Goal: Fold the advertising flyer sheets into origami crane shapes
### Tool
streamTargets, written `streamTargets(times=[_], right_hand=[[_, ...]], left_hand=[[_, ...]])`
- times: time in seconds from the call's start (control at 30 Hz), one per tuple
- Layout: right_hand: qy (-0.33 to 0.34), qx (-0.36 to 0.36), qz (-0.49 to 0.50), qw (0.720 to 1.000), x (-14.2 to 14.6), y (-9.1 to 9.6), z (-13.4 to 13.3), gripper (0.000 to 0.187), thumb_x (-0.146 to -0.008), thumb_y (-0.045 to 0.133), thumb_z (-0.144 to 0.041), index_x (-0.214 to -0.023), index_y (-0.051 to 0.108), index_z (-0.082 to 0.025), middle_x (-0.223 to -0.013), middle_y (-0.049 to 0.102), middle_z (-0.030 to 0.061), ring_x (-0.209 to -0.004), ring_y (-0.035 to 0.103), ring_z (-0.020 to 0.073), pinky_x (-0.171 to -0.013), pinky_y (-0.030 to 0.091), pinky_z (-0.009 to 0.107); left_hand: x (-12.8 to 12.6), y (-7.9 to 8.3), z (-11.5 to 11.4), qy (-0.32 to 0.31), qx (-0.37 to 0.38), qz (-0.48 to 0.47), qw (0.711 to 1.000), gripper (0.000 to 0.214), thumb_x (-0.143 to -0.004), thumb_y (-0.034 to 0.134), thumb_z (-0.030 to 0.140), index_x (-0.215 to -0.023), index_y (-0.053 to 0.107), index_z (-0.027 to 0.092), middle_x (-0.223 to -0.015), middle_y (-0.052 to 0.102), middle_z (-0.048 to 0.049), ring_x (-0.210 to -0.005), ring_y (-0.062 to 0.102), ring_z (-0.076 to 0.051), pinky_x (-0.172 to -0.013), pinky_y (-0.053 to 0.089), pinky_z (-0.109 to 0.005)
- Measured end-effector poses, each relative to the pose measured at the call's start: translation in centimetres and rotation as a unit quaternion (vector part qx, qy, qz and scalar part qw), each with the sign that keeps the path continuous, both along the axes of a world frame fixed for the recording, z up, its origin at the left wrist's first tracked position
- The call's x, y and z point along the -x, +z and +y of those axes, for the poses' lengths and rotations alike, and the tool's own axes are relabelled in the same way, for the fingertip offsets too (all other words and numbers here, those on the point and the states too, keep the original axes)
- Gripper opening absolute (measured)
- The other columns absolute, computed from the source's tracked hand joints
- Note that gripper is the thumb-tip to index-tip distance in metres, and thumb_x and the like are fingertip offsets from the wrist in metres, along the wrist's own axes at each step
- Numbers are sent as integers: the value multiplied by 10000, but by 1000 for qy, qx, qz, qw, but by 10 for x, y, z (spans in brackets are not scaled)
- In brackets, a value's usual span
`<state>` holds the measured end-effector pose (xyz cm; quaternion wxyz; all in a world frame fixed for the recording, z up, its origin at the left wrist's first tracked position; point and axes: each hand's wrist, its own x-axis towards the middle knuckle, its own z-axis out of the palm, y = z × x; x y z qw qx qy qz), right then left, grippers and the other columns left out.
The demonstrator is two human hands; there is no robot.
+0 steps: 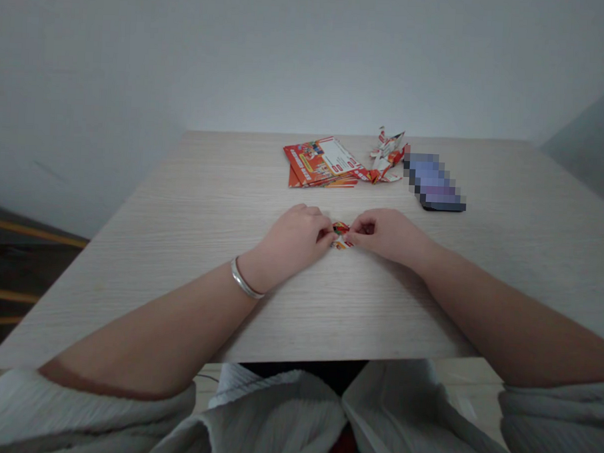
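Between my two hands, low over the middle of the table, is a small folded piece of printed paper (340,243) in red, white, yellow and green. My left hand (300,238), with a silver bangle at the wrist, pinches its left side between thumb and fingers. On the opposite side, my right hand (386,235) grips the paper with thumb and forefinger. The fingertips cover both ends of the piece, so only its middle part shows.
A stack of red printed leaflets (317,162) lies farther back on the pale wood table (183,208). Beside it sits a crumpled, folded paper piece (386,157). To the right lies a phone (434,182) with a blurred screen. A wall (309,60) rises behind the table.
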<state>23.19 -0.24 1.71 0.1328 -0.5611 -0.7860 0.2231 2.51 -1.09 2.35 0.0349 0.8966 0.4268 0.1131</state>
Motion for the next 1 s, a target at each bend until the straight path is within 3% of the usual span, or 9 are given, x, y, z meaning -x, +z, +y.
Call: streamTargets(times=[0.33,0.5,0.77,1.0], right_hand=[[66,55,24,996,-4,7,3,134,-832,688,-310,-793,784,-224,-750,747,-1,-689,623,157,-620,415,283],[50,10,-28,998,1,7,1,206,-856,661,-365,-741,730,-209,-704,718,7,-641,590,149,-593,368,290],[7,7,-66,998,7,7,-1,279,-871,649,-436,-707,698,-216,-711,722,18,-635,583,155,-586,331,308],[20,-22,-151,988,12,15,-4,293,-917,607,-438,-793,751,-215,-776,755,41,-695,612,184,-614,313,321]], left_hand=[[-4,-1,1,-26,-21,67,997,265,-1001,529,257,-915,728,104,-934,693,-123,-911,643,-253,-850,505,-370],[-5,-3,0,-16,-29,76,997,258,-1006,529,267,-943,722,107,-940,693,-118,-917,652,-255,-866,507,-378],[-9,0,-2,29,13,77,997,230,-1006,527,260,-973,696,107,-932,680,-116,-945,657,-267,-873,514,-384],[-8,0,-4,33,15,50,998,167,-980,581,230,-1047,666,103,-1029,659,-117,-982,638,-256,-875,510,-369]])
